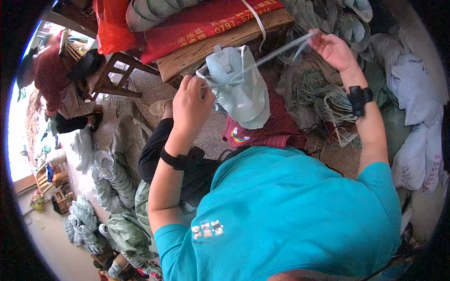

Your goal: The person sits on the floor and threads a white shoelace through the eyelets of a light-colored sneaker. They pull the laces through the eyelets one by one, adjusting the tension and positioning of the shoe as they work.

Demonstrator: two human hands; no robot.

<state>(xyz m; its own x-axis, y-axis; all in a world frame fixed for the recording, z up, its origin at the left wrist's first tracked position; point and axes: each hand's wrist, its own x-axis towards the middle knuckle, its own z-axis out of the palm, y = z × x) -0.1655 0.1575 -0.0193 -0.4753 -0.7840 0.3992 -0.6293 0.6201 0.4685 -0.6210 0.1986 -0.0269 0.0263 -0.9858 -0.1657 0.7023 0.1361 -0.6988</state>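
A pale grey-green shoe upper [248, 104] with a mesh tongue rests over my lap, against the edge of a wooden bench. Across it runs a flat pale shoelace [284, 48], stretched taut up to the right. My right hand [333, 52] is raised away from the shoe and pinches the lace between thumb and fingers. At the shoe's left edge my left hand [191, 104] has its fingers curled closed around the lace's other side; its fingertips are partly hidden.
The wooden bench [187, 61] carries a red printed bag [206, 29] and stacked shoe parts. To the right hangs a bundle of pale laces [323, 96] near white sacks [415, 89]. More shoe uppers [115, 175] lie at left; another person [51, 75] sits at far left.
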